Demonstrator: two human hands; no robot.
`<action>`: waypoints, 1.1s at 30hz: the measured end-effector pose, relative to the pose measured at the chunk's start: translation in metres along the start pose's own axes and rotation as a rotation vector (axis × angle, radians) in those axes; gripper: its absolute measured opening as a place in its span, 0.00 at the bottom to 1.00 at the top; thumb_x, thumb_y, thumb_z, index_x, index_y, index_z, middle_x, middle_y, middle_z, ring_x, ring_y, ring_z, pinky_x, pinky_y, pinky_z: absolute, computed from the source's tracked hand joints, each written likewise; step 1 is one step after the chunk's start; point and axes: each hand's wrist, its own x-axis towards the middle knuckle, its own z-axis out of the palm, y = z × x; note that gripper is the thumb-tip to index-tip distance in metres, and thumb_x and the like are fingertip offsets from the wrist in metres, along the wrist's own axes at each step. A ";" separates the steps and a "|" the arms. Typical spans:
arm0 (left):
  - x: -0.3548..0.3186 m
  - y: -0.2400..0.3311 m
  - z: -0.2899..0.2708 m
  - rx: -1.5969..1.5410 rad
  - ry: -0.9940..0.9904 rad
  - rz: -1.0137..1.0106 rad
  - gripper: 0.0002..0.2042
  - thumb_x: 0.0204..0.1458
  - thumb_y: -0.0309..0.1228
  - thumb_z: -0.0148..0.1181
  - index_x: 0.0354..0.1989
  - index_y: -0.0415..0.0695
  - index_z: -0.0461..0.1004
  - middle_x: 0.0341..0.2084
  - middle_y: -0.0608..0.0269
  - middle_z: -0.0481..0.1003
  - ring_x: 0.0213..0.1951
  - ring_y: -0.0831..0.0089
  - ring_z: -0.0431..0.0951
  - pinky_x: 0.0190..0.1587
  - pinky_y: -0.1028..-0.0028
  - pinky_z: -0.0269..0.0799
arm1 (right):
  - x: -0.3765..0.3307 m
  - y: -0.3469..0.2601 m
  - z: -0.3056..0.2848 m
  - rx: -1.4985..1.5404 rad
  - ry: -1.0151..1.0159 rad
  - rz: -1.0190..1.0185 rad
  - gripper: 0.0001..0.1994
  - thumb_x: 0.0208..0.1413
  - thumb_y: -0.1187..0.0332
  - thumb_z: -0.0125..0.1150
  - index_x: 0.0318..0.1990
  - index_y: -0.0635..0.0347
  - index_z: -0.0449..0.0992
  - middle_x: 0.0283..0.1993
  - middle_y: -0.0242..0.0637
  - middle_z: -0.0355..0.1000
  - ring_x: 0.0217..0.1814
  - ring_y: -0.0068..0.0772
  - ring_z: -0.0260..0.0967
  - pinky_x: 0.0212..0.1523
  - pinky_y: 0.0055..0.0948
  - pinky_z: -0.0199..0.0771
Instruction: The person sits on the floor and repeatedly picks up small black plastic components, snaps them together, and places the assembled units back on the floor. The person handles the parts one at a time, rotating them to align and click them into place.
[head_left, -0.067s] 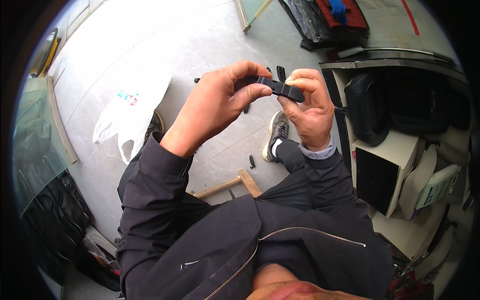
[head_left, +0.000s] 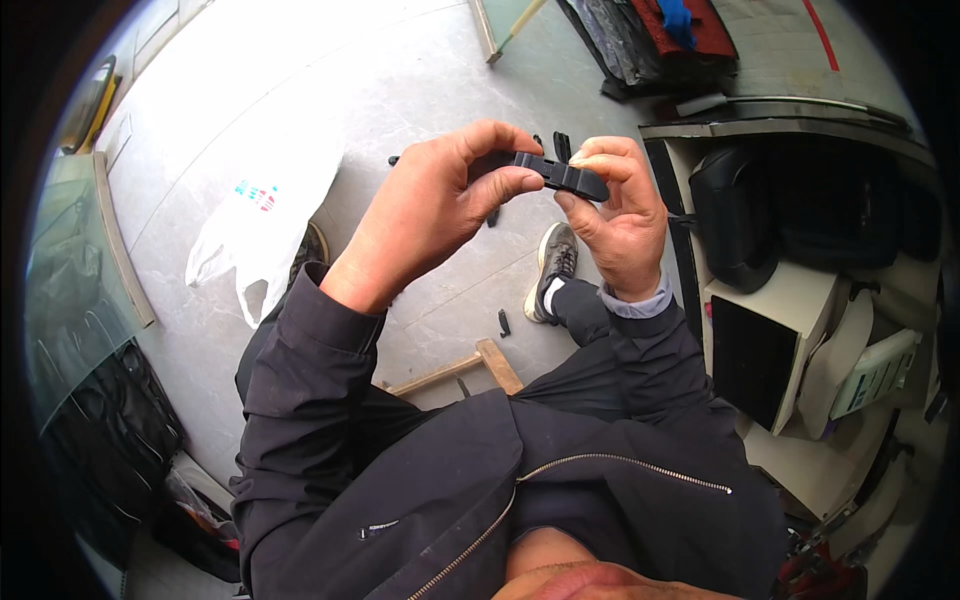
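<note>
Up in front of me, both hands hold one long black plastic piece (head_left: 574, 180) with a rounded right end and a raised, notched section near its middle; its exact kind cannot be made out. My left hand (head_left: 440, 195) grips its left part between thumb and curled fingers, which hide that end. At the right end, my right hand (head_left: 622, 215) pinches it with the thumb below and the fingertips above. Just beyond the piece, a small black strip (head_left: 562, 147) lies on the floor.
A white plastic bag (head_left: 270, 225) lies on the grey floor to the left. Small black pieces, one a dark part (head_left: 504, 323), lie near my shoes. A wooden frame (head_left: 500, 366) is below my lap. Black bags (head_left: 740, 215) sit at the right.
</note>
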 end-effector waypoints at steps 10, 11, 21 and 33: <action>-0.001 -0.005 0.000 0.048 0.013 -0.003 0.15 0.67 0.38 0.68 0.55 0.43 0.82 0.34 0.64 0.84 0.38 0.77 0.81 0.44 0.74 0.77 | 0.001 0.001 -0.001 0.084 -0.038 0.036 0.22 0.55 0.80 0.77 0.57 0.61 0.77 0.58 0.37 0.71 0.60 0.28 0.74 0.65 0.31 0.75; -0.001 -0.005 0.000 0.048 0.021 0.004 0.15 0.67 0.39 0.68 0.55 0.43 0.82 0.34 0.64 0.84 0.38 0.77 0.81 0.44 0.74 0.77 | 0.001 0.001 -0.001 0.081 -0.040 0.031 0.23 0.55 0.80 0.77 0.58 0.61 0.77 0.59 0.37 0.71 0.61 0.29 0.74 0.65 0.31 0.75; 0.000 -0.011 0.002 0.089 0.077 0.082 0.14 0.67 0.37 0.69 0.55 0.42 0.81 0.33 0.66 0.82 0.34 0.81 0.76 0.40 0.77 0.74 | -0.003 -0.003 -0.002 0.165 -0.040 0.231 0.17 0.65 0.74 0.73 0.59 0.66 0.78 0.56 0.37 0.77 0.58 0.28 0.78 0.64 0.28 0.76; 0.004 -0.019 0.012 -0.301 -0.023 -0.077 0.11 0.66 0.26 0.68 0.53 0.38 0.77 0.42 0.65 0.82 0.48 0.80 0.80 0.53 0.75 0.77 | -0.006 0.035 -0.014 0.475 0.081 0.251 0.19 0.72 0.64 0.64 0.65 0.64 0.78 0.54 0.49 0.84 0.53 0.42 0.85 0.55 0.38 0.86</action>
